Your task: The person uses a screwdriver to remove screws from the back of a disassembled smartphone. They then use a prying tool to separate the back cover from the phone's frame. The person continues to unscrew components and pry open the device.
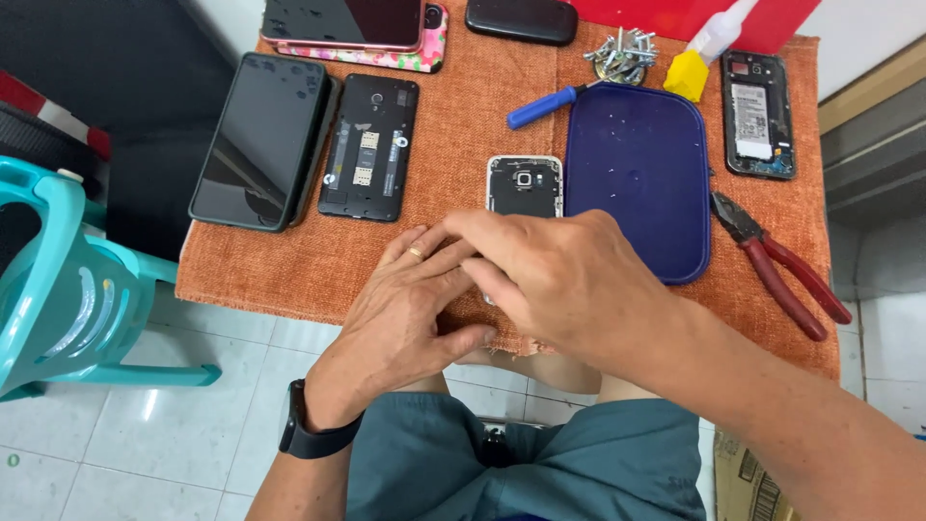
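Observation:
An opened phone body [524,183] with a silver rim lies on the orange cloth [453,125]; only its upper end shows. My left hand [400,309], with a ring and a black wristband, lies over its lower end, fingers bent. Over those fingers lies my right hand [564,280], pressing on the same spot. What the fingers pinch is hidden.
A dark blue tray [637,183] sits right of the phone, red-handled pliers [781,265] beyond it. A blue screwdriver [545,104], a heap of screws [622,53], a glue bottle [704,53] and several other phones [265,140] lie around. A teal chair [58,289] stands left.

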